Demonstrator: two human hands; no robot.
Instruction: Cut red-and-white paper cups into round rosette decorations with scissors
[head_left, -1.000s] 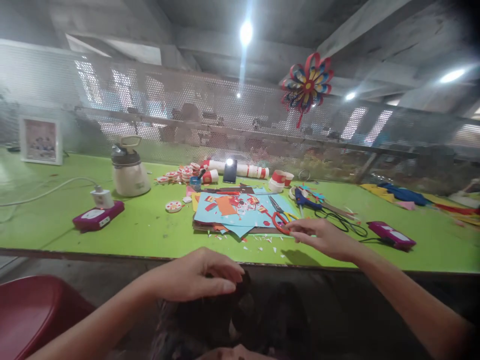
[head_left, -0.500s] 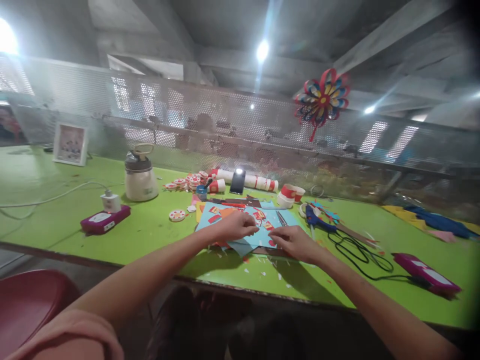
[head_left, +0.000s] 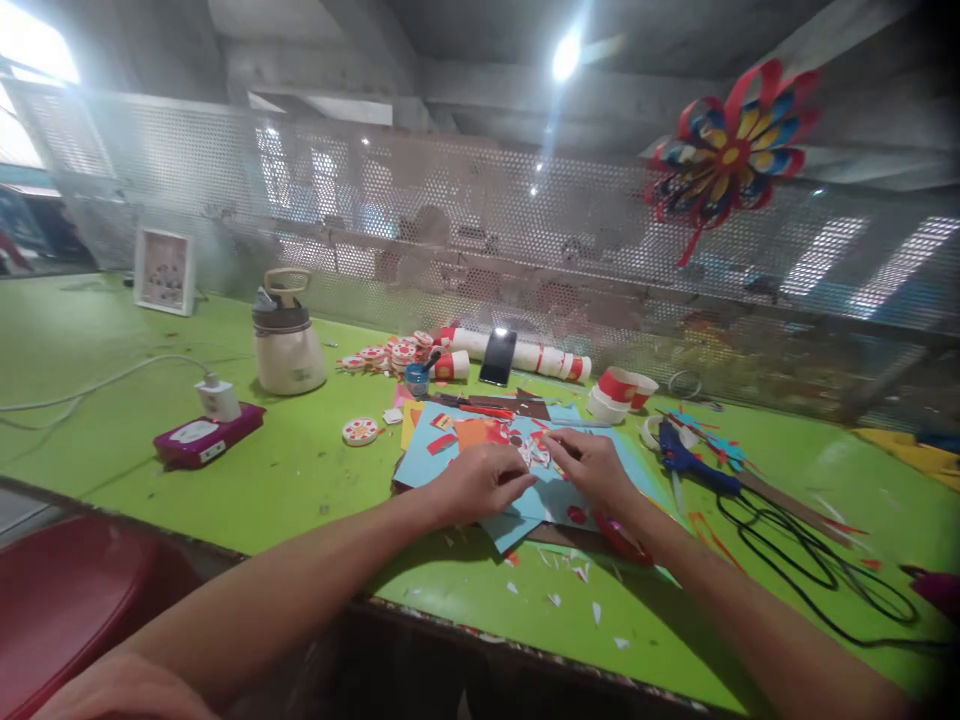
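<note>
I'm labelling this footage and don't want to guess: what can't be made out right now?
All in the head view:
Left hand: its back hides the curled fingers and anything they may hold.
Right hand: blur hides whether it grips the paper scraps.
Red scissors handle: partly hidden by the right hand's wrist.
Purple power strip, right: cut off by the picture's edge.
Photo frame: its picture is too small and blurred.

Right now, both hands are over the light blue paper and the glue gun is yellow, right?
Not quite: the glue gun is blue, not yellow, as the head view shows. The left hand and right hand are indeed over the light blue paper.
</note>
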